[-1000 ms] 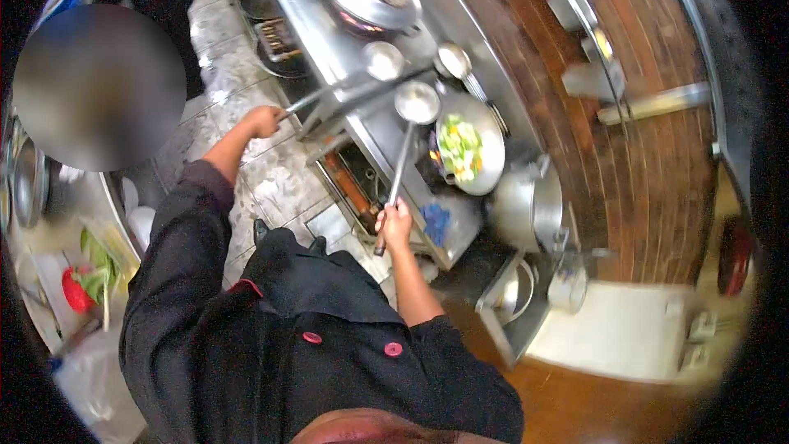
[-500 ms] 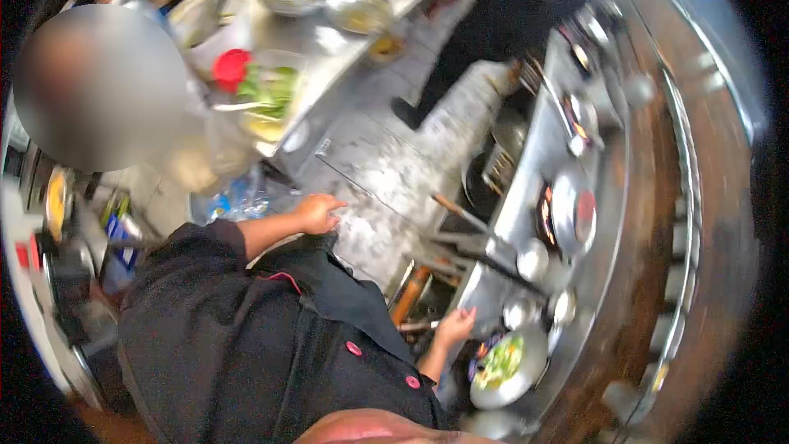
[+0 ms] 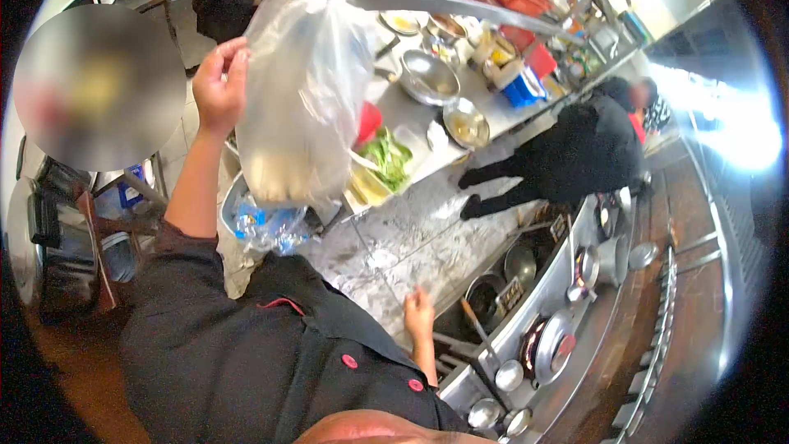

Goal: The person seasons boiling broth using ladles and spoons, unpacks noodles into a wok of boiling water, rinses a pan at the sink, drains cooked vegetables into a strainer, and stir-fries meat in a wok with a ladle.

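Note:
My left hand point(image 3: 220, 89) is raised at the left edge of a clear plastic bag point(image 3: 306, 99), its fingers curled together. Whether they pinch the film is hidden. The bag hangs from the end of a metal bar point(image 3: 460, 10), with pale contents at its bottom that I cannot make out. Low in front of my body, my right hand point(image 3: 419, 314) is slightly blurred, fingers loosely apart, with nothing visible in it. It is nearest the stove side, left of a wooden-handled tool point(image 3: 478, 325).
A steel counter point(image 3: 514, 127) carries bowls point(image 3: 430, 76), leafy greens point(image 3: 385, 156) and a blue box point(image 3: 523, 89). A person in black point(image 3: 567, 152) stands by the stove line, with a lidded pan point(image 3: 549, 347) and ladles. A bin with plastic waste point(image 3: 267, 226) stands below the bag.
My view has turned left, bringing the hanging bag into sight. My left hand has risen from waist height to the bag. My right hand has moved away from the pan of greens.

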A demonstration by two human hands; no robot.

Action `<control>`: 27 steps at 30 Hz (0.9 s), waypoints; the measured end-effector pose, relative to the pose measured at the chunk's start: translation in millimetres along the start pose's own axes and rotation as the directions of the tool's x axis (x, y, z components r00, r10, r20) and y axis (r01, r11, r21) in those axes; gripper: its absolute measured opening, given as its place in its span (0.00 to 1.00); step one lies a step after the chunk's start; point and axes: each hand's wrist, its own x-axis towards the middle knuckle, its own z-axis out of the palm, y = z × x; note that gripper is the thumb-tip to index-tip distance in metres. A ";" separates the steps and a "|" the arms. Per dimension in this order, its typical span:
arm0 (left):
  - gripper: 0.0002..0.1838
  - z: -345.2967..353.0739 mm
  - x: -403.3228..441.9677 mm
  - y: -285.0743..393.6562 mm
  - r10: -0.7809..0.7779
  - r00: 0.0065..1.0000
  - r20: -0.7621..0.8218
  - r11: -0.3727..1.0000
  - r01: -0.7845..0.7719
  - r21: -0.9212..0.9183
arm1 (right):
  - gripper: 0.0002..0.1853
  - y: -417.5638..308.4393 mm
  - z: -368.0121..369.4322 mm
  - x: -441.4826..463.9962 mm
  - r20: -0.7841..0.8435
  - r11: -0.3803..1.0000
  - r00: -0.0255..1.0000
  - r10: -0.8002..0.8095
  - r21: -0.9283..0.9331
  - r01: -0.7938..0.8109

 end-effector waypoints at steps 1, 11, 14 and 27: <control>0.10 0.0 22.7 -19.5 -0.045 0.998 -0.033 0.999 0.044 -0.014 | 0.21 -3.4 8.9 0.0 0.114 0.994 0.987 0.110 0.004 -0.111; 0.14 72.3 159.1 -176.6 -0.259 0.893 0.369 0.858 0.036 0.513 | 0.21 -47.4 77.5 15.6 0.306 0.980 0.931 0.199 -0.079 -0.184; 0.15 89.5 164.7 -179.7 -0.427 0.833 0.353 0.821 0.193 0.537 | 0.22 -45.0 81.6 27.4 0.260 0.977 0.942 0.211 -0.029 -0.211; 0.22 73.6 191.8 -166.3 -0.485 0.653 0.582 0.807 0.077 0.586 | 0.20 5.6 70.6 42.8 0.197 0.937 0.923 0.332 0.046 -0.346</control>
